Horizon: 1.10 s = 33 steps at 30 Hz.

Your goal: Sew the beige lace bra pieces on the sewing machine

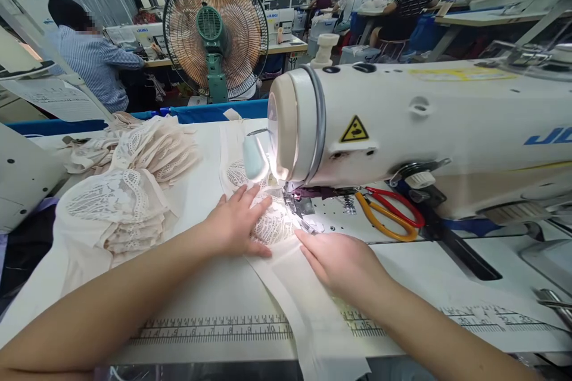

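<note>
Lace piece (pixel 272 223), off-white with a long plain fabric tail, sits center frame at the needle area of a white sewing machine (pixel 402 113); the tail runs down over the table's front edge at bottom center. Left hand (pixel 236 223) is palm down on the lace, fingers spread wide, pressing flat and not gripping. Right hand (pixel 342 259), just right of center, has a narrow grip: thumb and fingertips pinch the piece's edge right beside the presser foot area. How firm that pinch is, I can't tell.

Machine head fills the right side, lamp lit over the lace, yellow warning triangle (pixel 355 129) on its casing. Scissors (pixel 388 214) with red and orange handles lie under the machine arm, right of center, apart from both hands. Printed ruler (pixel 210 328) runs along the lower edge of the white table (pixel 210 286). Pile of lace pieces (pixel 116 208), overlapping, at left, near the left forearm. Green-hubbed fan (pixel 214 30) stands top center-left; a person in a striped shirt (pixel 93 59) sits upper left, others farther back at upper right.
</note>
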Each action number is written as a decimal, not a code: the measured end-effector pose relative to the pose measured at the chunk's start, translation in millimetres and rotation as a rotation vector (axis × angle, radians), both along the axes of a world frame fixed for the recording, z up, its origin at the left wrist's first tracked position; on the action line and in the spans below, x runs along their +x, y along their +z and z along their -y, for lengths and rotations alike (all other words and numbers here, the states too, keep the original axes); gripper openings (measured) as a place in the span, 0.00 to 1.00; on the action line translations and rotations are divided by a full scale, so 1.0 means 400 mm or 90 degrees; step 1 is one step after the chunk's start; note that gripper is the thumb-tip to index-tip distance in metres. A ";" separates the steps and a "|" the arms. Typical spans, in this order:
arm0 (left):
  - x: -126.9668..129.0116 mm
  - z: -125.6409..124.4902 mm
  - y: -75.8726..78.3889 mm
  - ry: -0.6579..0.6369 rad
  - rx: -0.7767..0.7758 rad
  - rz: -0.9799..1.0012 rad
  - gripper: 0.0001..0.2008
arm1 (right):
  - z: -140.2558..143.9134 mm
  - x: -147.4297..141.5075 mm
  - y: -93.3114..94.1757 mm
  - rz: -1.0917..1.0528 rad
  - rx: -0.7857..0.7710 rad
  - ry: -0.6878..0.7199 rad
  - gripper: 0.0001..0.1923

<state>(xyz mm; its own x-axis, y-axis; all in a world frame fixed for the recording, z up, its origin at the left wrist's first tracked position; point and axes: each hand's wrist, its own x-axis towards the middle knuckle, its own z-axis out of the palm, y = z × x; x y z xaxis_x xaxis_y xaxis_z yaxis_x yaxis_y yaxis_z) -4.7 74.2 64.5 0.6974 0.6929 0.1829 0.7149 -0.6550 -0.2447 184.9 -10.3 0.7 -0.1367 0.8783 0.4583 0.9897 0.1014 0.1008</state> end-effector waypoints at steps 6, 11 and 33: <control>0.006 -0.026 0.030 0.001 0.014 0.000 0.50 | -0.001 -0.024 0.040 0.049 -0.084 -0.070 0.24; 0.011 -0.044 0.057 -0.002 0.020 -0.003 0.49 | -0.010 -0.050 0.048 0.093 -0.106 -0.098 0.28; 0.021 0.047 -0.096 -0.381 0.421 0.123 0.18 | -0.010 -0.077 0.066 0.063 -0.106 -0.109 0.30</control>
